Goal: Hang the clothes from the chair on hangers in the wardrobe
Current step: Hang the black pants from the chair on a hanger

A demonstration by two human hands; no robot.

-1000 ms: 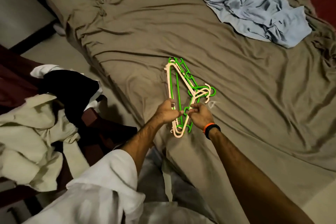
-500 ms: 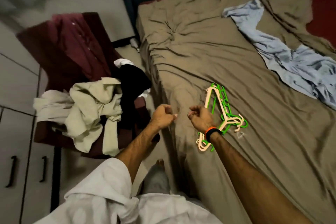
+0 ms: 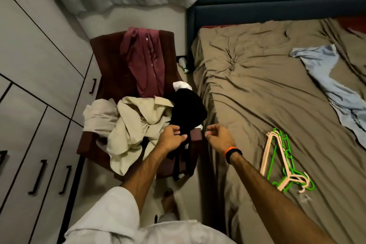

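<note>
The left hand (image 3: 172, 139) is pinching the black garment (image 3: 187, 109) on the chair (image 3: 111, 61) at ten o'clock; the right hand (image 3: 217, 137) is hovering loosely curled, holding nothing, hangers (image 3: 281, 164) lying on the bed (image 3: 257, 89) at four o'clock

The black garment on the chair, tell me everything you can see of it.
The black garment is dark, soft-looking cloth, crumpled on the dark red chair's right front edge, part hanging over it. It lies against a beige garment, with white fabric showing behind. The left hand pinches its lower edge.
</note>
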